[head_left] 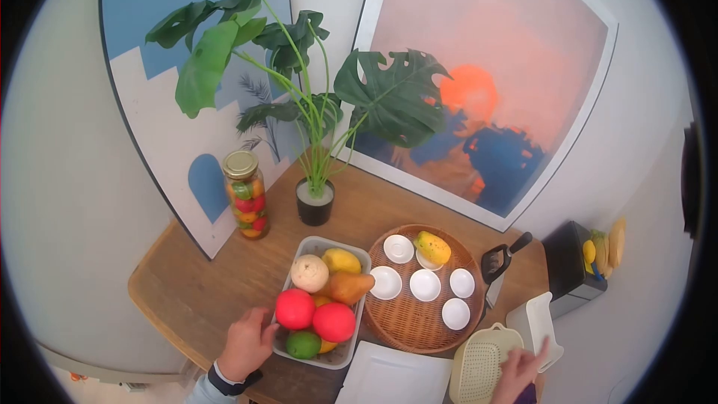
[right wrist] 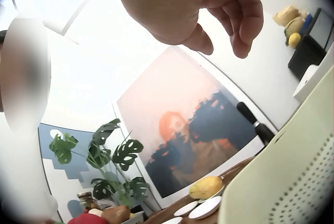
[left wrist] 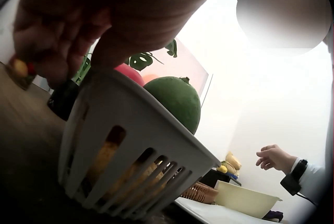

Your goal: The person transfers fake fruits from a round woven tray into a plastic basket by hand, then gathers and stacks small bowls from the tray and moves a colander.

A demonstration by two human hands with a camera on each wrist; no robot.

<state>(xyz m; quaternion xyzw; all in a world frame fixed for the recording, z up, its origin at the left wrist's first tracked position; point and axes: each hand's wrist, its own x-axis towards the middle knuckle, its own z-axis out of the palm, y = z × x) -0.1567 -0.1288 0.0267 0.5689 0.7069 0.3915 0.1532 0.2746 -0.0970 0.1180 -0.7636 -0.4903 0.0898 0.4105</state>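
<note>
The wooden table (head_left: pixel 202 284) carries, in descending size, one round wicker tray (head_left: pixel 389 318), one grey slotted fruit basket (head_left: pixel 345 352), one pale yellow colander (head_left: pixel 479 363), one white rectangular plate (head_left: pixel 389 378), one potted monstera plant (head_left: pixel 314 202) and one glass jar (head_left: pixel 245 194) with a gold lid, filled with small coloured fruits. No writing or brand can be read on any item. The fruit basket is rectangular; in the head view its long axis runs from the table's near edge towards the plant, and it lies just left of the wicker tray, touching or almost touching it. It holds two red round fruits (head_left: pixel 295 308), one pale round fruit (head_left: pixel 309 273), one brown pear (head_left: pixel 350 286), one lemon (head_left: pixel 341 259), one green lime (head_left: pixel 303 344) and some yellow pieces partly hidden below. The wicker tray holds six small white dishes (head_left: pixel 425 284), one of them bearing a yellow mango (head_left: pixel 434 247). The left hand (head_left: pixel 245 344) rests at the basket's near left corner; the left wrist view shows its fingers (left wrist: pixel 62 41) curled over the rim, gripping it. The right hand (head_left: pixel 520 374) is at the colander's right rim, beside a white container (head_left: pixel 540 322); the right wrist view shows its fingers (right wrist: pixel 245 20) loosely bent and holding nothing.
</note>
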